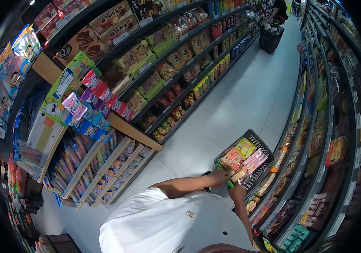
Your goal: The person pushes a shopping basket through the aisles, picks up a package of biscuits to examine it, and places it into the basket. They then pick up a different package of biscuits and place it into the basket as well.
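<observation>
A dark shopping basket (263, 145) with perforated sides is in front of me, beside the right-hand shelves. My left hand (219, 177) is closed around the green basket handle (230, 184) at the near rim. Close by on the right, my right hand (236, 192) is at the near corner of the basket with fingers curled; what they grip is hidden. In the basket are a yellow-green snack packet (246, 148), a tan and red packet (231, 159), a pink packet (256, 160) and a smaller tan packet (240, 173).
Long shelves of packaged snacks (172, 80) line the left of the aisle, with hanging candy packets (94, 105) on the end display. More stocked shelves (311, 139) curve along the right. Further up the tiled floor (239, 97), another person (280, 9) stands by a dark basket (270, 39).
</observation>
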`<state>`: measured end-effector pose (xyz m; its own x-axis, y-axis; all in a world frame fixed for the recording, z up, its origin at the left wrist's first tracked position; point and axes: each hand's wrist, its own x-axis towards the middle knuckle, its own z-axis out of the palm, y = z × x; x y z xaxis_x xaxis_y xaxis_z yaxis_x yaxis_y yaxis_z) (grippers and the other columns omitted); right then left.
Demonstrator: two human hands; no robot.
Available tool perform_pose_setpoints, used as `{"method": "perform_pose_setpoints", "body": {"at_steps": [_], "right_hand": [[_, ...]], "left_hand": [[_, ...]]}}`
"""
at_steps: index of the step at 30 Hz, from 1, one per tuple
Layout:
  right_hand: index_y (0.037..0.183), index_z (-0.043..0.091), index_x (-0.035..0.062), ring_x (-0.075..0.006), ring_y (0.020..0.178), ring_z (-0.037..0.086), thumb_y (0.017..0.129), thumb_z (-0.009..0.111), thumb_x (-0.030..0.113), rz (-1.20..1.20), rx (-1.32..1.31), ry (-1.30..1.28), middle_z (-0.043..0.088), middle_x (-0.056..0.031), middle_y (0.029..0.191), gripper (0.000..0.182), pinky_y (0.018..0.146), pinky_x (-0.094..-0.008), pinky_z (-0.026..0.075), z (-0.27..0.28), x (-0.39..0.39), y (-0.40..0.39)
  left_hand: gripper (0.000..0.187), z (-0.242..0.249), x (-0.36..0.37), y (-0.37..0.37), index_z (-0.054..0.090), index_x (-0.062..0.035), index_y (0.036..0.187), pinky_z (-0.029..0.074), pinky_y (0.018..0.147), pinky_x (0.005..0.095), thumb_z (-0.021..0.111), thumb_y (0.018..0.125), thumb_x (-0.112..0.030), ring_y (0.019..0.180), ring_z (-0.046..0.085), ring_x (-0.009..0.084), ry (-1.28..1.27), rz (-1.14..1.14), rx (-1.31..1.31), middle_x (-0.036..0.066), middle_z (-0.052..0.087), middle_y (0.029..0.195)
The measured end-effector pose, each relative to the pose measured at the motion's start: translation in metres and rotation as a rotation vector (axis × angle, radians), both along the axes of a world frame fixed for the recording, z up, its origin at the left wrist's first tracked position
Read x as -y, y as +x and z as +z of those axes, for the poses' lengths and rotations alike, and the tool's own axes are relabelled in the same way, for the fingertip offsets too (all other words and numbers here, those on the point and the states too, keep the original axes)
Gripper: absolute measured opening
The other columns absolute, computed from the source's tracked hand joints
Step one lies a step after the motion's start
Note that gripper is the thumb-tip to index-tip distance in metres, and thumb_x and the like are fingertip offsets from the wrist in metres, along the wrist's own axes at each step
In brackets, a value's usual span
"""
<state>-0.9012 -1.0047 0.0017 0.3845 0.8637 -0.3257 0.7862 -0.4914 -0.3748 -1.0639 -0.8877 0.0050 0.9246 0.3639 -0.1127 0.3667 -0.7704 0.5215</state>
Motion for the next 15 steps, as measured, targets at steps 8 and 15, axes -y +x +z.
{"method": "perform_pose_setpoints", "body": {"at_steps": [8, 15], "right_hand": [[0.095, 0.076, 0.0113, -0.0409, 0.081, 0.068, 0.077, 0.071, 0.039, -0.021, -0.008, -0.003, 0.069, -0.0219, 0.083, 0.033, 0.074, -0.0509, 0.053, 0.011, -0.046, 0.039], [0.091, 0.075, 0.0099, -0.0382, 0.083, 0.07, 0.077, 0.07, 0.04, -0.026, 0.001, -0.184, 0.07, -0.021, 0.084, 0.033, 0.077, -0.0476, 0.056, 0.017, -0.074, 0.075]], "left_hand": [[0.025, -0.025, -0.059, 0.068, 0.062, -0.0058, 0.105, 0.054, 0.083, 0.0467, 0.062, 0.08, -0.01, 0.102, 0.063, 0.0345, -0.1, -0.125, -0.213, 0.014, 0.063, 0.107], [0.014, -0.023, -0.094, 0.09, 0.066, -0.0077, 0.096, 0.053, 0.079, 0.0501, 0.057, 0.085, -0.013, 0.096, 0.066, 0.037, -0.163, -0.055, -0.132, 0.016, 0.067, 0.096]]}}
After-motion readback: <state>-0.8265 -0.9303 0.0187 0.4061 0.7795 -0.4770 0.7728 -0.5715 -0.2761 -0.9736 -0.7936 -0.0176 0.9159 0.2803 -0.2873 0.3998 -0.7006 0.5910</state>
